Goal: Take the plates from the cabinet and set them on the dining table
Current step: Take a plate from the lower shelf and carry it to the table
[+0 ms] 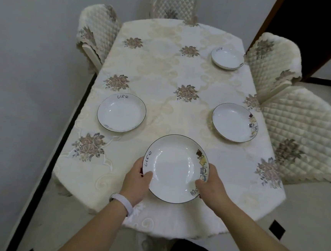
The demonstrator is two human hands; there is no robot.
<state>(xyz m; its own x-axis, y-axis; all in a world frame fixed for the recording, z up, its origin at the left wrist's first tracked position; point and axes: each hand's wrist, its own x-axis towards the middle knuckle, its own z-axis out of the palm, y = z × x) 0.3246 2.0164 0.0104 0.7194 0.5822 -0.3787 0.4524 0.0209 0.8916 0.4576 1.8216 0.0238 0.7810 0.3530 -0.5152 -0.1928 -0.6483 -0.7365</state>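
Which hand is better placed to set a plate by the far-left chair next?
Probably the left hand: it grips the near plate at its left rim, on the side of the far-left chair. The right hand, on the right rim, would have to cross over.

White black-rimmed near plate (173, 169), matching left plate (121, 112), right plate (234, 122), far-right plate (227, 58), well apart

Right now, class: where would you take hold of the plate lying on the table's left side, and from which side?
Take the left plate by its raised rim, probably from its near edge, the shortest reach. It lies flat, so only the upturned rim offers fingers a hold, thumb on top, as the left hand and right hand hold the near plate.
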